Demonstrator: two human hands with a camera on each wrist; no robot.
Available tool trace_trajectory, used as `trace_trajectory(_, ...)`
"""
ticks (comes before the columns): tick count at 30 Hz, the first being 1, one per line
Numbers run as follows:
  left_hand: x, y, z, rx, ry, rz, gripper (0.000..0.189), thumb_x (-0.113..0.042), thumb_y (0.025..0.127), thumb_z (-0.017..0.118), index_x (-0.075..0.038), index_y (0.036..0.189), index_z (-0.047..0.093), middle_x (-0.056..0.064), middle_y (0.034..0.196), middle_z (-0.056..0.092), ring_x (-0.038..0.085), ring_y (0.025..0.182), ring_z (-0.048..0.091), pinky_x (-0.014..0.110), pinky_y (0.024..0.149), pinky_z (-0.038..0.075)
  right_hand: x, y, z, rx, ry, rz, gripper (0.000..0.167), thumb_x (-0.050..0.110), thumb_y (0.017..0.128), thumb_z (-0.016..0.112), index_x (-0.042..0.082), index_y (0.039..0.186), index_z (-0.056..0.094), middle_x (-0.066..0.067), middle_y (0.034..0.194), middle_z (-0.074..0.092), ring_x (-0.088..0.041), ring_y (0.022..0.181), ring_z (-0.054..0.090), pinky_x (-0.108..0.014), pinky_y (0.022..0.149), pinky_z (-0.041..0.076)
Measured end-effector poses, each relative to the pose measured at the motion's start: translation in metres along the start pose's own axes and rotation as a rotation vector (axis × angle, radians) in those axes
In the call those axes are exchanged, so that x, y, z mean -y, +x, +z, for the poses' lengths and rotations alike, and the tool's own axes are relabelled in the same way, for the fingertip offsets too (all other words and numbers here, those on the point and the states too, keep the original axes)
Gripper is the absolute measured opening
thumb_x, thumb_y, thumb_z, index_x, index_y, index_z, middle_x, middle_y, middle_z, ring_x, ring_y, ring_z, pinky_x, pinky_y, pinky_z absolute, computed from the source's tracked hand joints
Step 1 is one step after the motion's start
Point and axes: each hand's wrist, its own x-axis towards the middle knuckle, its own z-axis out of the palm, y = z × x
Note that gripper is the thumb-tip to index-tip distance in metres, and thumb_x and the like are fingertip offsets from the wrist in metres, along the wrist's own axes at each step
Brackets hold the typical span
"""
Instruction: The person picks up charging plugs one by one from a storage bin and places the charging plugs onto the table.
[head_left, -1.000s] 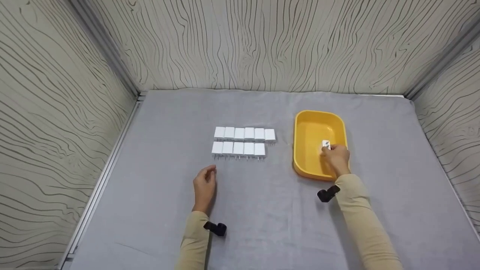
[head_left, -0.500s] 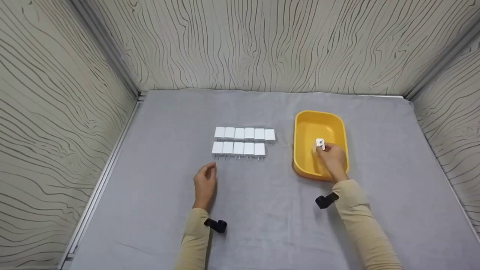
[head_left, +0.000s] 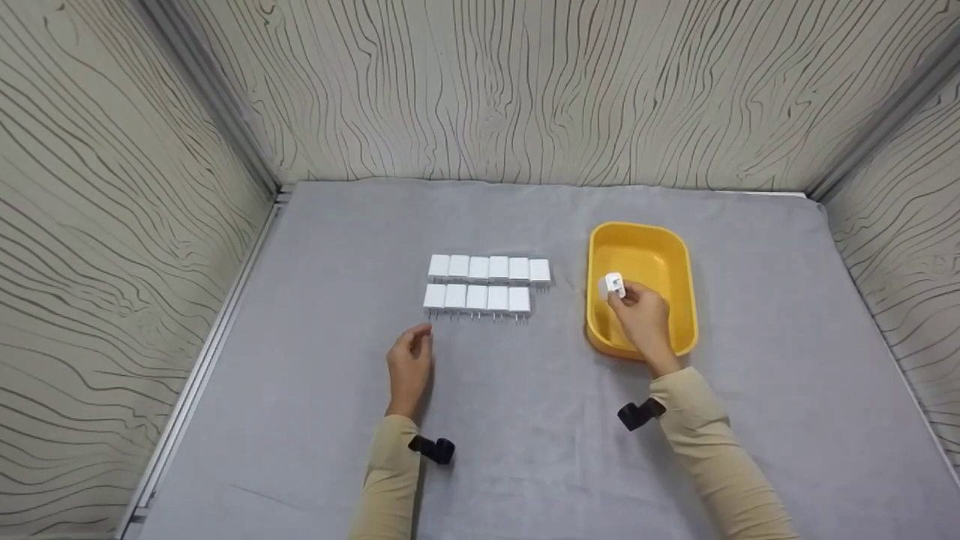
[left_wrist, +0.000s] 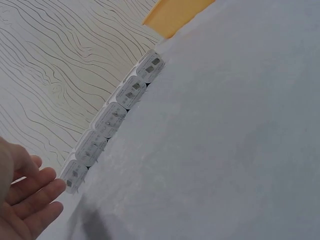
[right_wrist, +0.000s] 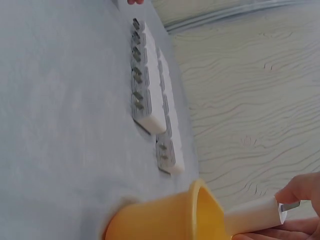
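Note:
My right hand (head_left: 646, 319) pinches a white charger plug (head_left: 613, 285) over the left side of the yellow bin (head_left: 637, 251). In the right wrist view, a metal prong shows on the charger plug (right_wrist: 255, 219) beside the thumb. Left of the bin lie two rows of similar white charger plugs, a far row (head_left: 489, 268) and a near row (head_left: 476, 298), set side by side with prongs facing me. My left hand (head_left: 409, 371) holds nothing, its fingers loosely bent just in front of the near row's left end. In the left wrist view its fingers (left_wrist: 40, 197) overlap the leftmost plug.
A grey cloth (head_left: 517, 420) covers the table. Wood-patterned panels (head_left: 487, 90) stand at the back and both sides, with metal rails (head_left: 206, 337) along the left edge. The far row reaches further right than the near one. A black camera sits on each wrist.
My right hand has moved left across the bin with the charger plug, from its right side toward the left rim, and turned the plug slightly. The left hand has barely moved.

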Motion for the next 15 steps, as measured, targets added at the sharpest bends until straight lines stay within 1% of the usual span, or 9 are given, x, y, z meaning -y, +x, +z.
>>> trace_trajectory(2, 0.000, 0.000, 0.000, 0.000, -0.002, -0.001, 0.019, -0.002, 0.092, 0.058, 0.002, 0.106, 0.069, 0.018, 0.107, 0.072, 0.030, 0.105, 0.067, 0.041, 0.093, 0.055, 0.003, -0.002, 0.003, 0.005, 0.005, -0.018, 0.034, 0.006, 0.088, 0.060, -0.012, 0.117, 0.063, -0.031, 0.113, 0.067, -0.039, 0.103, 0.068, -0.008, 0.072, 0.053)
trace_trajectory(6, 0.002, -0.001, 0.000, 0.001, 0.014, 0.014, 0.019, -0.001, 0.092, 0.057, 0.003, 0.106, 0.069, 0.018, 0.106, 0.072, 0.030, 0.104, 0.067, 0.041, 0.091, 0.055, 0.007, -0.004, 0.008, 0.011, -0.004, -0.044, 0.033, 0.006, 0.088, 0.061, -0.012, 0.116, 0.063, -0.030, 0.111, 0.068, -0.039, 0.101, 0.069, -0.007, 0.070, 0.051)
trace_trajectory(8, 0.003, -0.001, 0.000, -0.001, 0.021, 0.019, 0.019, -0.001, 0.091, 0.057, 0.003, 0.105, 0.069, 0.017, 0.105, 0.072, 0.029, 0.103, 0.067, 0.041, 0.091, 0.055, 0.008, -0.004, 0.011, 0.017, -0.006, -0.052, 0.032, 0.005, 0.088, 0.061, -0.012, 0.116, 0.063, -0.030, 0.111, 0.068, -0.039, 0.100, 0.069, -0.009, 0.072, 0.053)
trace_trajectory(9, 0.003, -0.002, 0.000, -0.001, 0.023, 0.020, 0.019, -0.001, 0.092, 0.057, 0.003, 0.105, 0.069, 0.017, 0.105, 0.072, 0.029, 0.103, 0.068, 0.041, 0.091, 0.055, 0.009, -0.005, 0.012, 0.019, -0.002, -0.054, 0.032, 0.005, 0.088, 0.061, -0.012, 0.115, 0.063, -0.030, 0.111, 0.068, -0.039, 0.100, 0.070, -0.012, 0.073, 0.055)
trace_trajectory(12, 0.004, -0.002, 0.000, -0.005, 0.017, 0.017, 0.018, -0.001, 0.092, 0.057, 0.003, 0.105, 0.069, 0.018, 0.106, 0.072, 0.030, 0.104, 0.068, 0.041, 0.092, 0.055, 0.011, -0.005, 0.016, 0.020, -0.009, -0.065, 0.032, 0.004, 0.087, 0.062, -0.012, 0.115, 0.064, -0.029, 0.110, 0.069, -0.039, 0.099, 0.070, -0.026, 0.078, 0.060)
trace_trajectory(15, 0.004, -0.003, 0.000, -0.005, 0.013, 0.023, 0.018, -0.002, 0.092, 0.057, 0.003, 0.105, 0.069, 0.019, 0.106, 0.072, 0.031, 0.104, 0.068, 0.042, 0.093, 0.055, 0.013, -0.007, 0.020, 0.030, -0.016, -0.077, 0.032, 0.005, 0.087, 0.062, -0.012, 0.115, 0.064, -0.029, 0.110, 0.069, -0.038, 0.098, 0.070, -0.038, 0.082, 0.060)
